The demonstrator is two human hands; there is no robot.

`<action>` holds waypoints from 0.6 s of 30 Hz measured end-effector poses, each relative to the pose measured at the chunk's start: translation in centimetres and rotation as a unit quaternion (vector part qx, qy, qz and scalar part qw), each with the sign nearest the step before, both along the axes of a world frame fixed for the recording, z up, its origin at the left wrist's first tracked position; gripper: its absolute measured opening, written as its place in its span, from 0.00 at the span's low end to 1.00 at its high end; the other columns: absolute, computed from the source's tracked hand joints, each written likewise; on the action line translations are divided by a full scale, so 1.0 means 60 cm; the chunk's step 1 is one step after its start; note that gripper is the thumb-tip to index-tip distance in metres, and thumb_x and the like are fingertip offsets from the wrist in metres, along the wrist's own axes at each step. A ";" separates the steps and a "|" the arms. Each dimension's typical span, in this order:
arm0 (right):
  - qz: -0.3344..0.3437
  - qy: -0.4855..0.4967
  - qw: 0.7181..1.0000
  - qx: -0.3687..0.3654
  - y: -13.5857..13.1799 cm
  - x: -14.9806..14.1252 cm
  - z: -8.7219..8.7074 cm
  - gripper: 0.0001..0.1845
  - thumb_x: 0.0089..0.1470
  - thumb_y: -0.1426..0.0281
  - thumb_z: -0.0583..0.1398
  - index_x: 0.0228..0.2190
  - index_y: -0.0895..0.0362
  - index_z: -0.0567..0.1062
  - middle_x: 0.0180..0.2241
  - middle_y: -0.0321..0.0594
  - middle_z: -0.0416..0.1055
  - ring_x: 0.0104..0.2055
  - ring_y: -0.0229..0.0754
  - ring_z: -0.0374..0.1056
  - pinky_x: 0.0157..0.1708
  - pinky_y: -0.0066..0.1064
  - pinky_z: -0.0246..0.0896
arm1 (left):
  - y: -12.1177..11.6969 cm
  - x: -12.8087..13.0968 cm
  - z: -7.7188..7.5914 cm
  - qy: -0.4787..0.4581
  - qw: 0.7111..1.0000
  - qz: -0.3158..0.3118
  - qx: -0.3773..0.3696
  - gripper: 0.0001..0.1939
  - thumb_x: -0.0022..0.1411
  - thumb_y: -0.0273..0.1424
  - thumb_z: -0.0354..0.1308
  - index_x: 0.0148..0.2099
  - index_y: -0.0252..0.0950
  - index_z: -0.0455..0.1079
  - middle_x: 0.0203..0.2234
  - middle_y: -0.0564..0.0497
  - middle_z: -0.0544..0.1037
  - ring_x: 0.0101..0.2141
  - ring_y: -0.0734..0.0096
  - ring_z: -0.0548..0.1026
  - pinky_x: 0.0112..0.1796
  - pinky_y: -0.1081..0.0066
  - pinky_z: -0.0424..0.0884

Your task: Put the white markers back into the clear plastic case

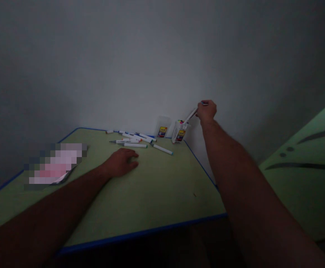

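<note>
Holding a slim white marker [190, 115] in the right hand [207, 110], above the filled box
Right hand closed on the marker, which slants down to the mouth of a clear plastic box [180, 135] with a yellow-and-dark label, upright near the far right corner of a pale green, blue-edged counter [162, 197]; whether the tip is inside cannot be determined. Coloured marker ends show at the box's top. A second translucent box [162, 130], similarly labelled, stands just left of it, near the grey wall [123, 67]. Left hand [121, 162] open, fingers loosely curved, low over the counter, near a group of loose white markers [136, 145]. Further left lies a flat, pixelated object [59, 163]
</note>
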State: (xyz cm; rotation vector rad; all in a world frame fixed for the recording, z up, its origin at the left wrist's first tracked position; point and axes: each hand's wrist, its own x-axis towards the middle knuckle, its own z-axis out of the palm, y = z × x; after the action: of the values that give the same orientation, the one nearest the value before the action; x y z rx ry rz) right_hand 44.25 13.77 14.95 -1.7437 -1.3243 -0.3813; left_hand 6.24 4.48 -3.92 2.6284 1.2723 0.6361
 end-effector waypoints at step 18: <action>0.006 0.064 0.996 -0.062 0.026 -0.019 -0.052 0.10 0.48 0.73 0.62 0.35 0.64 0.79 0.35 0.54 0.77 0.40 0.51 0.75 0.41 0.41 0.71 | 0.000 0.001 -0.002 0.004 1.000 0.005 -0.003 0.27 0.61 0.45 0.53 0.54 0.35 0.76 0.54 0.40 0.77 0.56 0.51 0.71 0.58 0.56 0.64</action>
State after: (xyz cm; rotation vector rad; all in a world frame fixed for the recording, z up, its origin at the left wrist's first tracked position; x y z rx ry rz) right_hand 43.13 15.34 11.84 -1.8296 -1.2877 -0.1800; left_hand 6.29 4.48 -4.01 2.6240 1.2881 0.6241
